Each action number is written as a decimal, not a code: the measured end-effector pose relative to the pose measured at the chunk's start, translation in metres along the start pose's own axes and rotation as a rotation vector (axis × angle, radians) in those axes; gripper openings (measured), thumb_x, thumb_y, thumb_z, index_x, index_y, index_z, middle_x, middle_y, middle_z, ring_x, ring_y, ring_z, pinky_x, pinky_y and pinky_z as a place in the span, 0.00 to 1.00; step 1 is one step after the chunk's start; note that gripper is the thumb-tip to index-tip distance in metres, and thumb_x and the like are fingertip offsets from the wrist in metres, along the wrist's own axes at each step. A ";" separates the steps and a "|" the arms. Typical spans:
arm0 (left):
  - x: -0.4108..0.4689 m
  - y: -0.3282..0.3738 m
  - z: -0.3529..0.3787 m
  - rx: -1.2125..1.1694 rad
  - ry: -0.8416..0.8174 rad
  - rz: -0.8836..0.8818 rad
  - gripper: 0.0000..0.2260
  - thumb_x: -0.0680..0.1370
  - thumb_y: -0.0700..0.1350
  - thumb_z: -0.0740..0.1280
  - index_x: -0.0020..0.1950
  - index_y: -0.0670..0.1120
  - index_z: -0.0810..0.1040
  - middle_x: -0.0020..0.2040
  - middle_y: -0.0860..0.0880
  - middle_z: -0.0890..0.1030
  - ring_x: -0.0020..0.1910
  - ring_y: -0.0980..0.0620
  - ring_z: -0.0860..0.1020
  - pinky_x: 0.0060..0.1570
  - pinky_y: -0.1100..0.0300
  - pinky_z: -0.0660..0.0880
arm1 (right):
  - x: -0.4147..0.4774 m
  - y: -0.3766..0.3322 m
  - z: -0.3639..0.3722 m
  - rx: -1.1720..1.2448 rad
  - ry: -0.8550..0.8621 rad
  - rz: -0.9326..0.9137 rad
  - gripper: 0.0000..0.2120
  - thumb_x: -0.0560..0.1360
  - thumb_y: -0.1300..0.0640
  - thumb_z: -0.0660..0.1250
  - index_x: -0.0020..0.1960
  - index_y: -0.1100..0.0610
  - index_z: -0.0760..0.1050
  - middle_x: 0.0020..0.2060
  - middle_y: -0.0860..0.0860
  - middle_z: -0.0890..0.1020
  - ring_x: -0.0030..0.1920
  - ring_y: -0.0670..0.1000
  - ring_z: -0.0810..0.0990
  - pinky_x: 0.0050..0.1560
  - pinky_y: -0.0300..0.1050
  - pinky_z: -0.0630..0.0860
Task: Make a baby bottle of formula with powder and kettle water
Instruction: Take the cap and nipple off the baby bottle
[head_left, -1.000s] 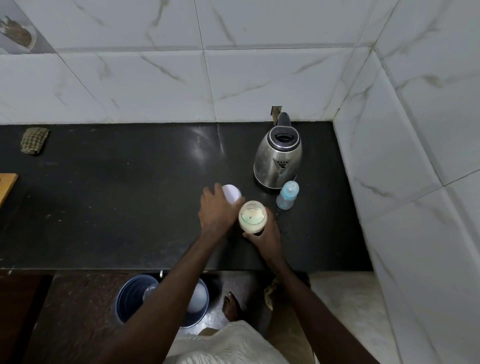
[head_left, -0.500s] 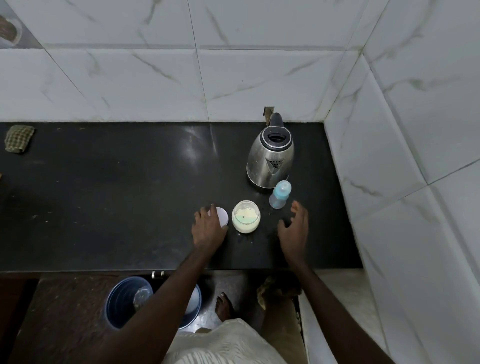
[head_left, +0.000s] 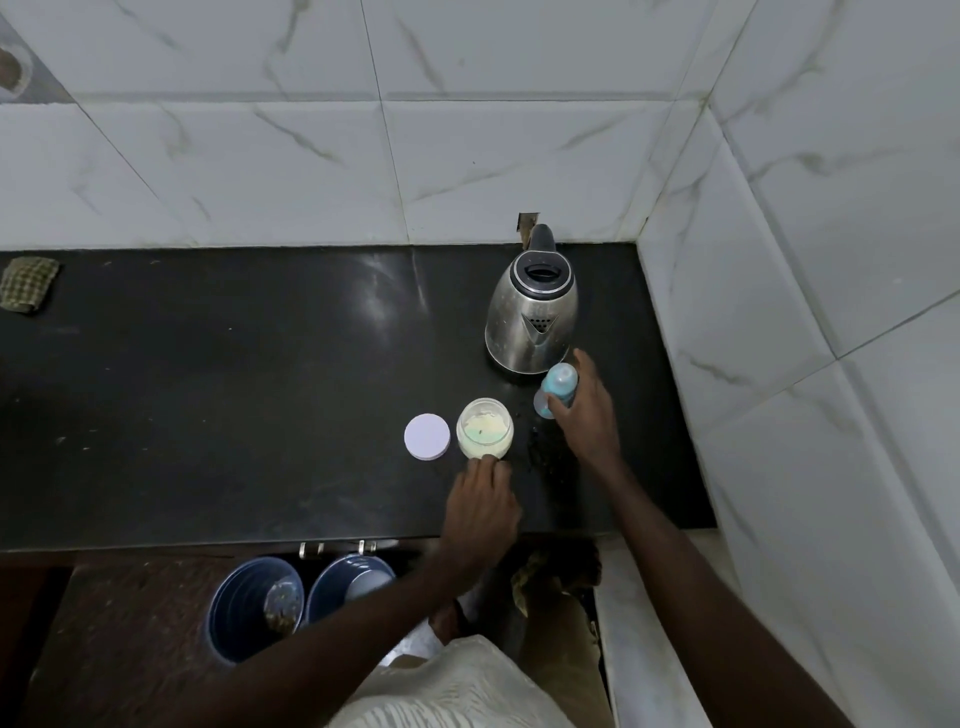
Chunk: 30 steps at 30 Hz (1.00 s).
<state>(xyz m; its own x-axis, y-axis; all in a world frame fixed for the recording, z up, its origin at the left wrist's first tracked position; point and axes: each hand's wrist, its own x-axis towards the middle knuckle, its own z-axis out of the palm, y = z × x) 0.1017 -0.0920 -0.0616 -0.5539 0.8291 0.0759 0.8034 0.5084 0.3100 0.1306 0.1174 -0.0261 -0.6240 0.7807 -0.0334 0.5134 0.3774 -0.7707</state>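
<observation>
An open glass jar of pale formula powder stands on the black counter. Its white round lid lies flat just left of it. A small baby bottle with a blue cap stands to the jar's right, in front of the steel kettle. My right hand wraps around the bottle from the right. My left hand rests at the jar's near side, fingertips touching its base, holding nothing.
White tiled walls close the counter at the back and right. A checked cloth lies at the far left. Two blue buckets stand on the floor below the counter's front edge.
My right hand moved forward from the counter and closed around the baby bottle. My left hand left the lid and shifted right to the jar's near side.
</observation>
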 end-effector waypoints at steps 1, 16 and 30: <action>0.001 0.009 0.001 -0.060 0.025 0.020 0.10 0.72 0.45 0.68 0.52 0.46 0.76 0.47 0.47 0.75 0.45 0.47 0.73 0.41 0.54 0.70 | -0.005 0.001 -0.003 -0.004 -0.006 0.001 0.38 0.73 0.61 0.76 0.79 0.59 0.65 0.72 0.56 0.75 0.70 0.57 0.75 0.66 0.41 0.67; 0.062 0.081 0.031 -0.758 0.022 -0.488 0.27 0.81 0.46 0.68 0.77 0.40 0.65 0.71 0.42 0.73 0.70 0.46 0.72 0.71 0.54 0.68 | -0.056 0.025 -0.021 -0.081 -0.163 -0.073 0.32 0.75 0.57 0.75 0.77 0.59 0.69 0.72 0.54 0.75 0.71 0.53 0.74 0.74 0.44 0.68; 0.073 0.050 0.032 -0.729 0.100 -0.343 0.15 0.75 0.53 0.70 0.58 0.48 0.77 0.49 0.51 0.84 0.46 0.52 0.81 0.44 0.55 0.75 | -0.034 0.020 -0.026 -0.368 -0.308 -0.275 0.24 0.79 0.44 0.70 0.67 0.58 0.73 0.61 0.53 0.76 0.57 0.55 0.79 0.58 0.51 0.77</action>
<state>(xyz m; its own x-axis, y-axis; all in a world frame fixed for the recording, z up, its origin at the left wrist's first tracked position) 0.1084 0.0009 -0.0709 -0.7880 0.6126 -0.0618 0.2602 0.4223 0.8683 0.1773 0.1107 -0.0237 -0.8793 0.4677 -0.0894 0.4447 0.7394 -0.5055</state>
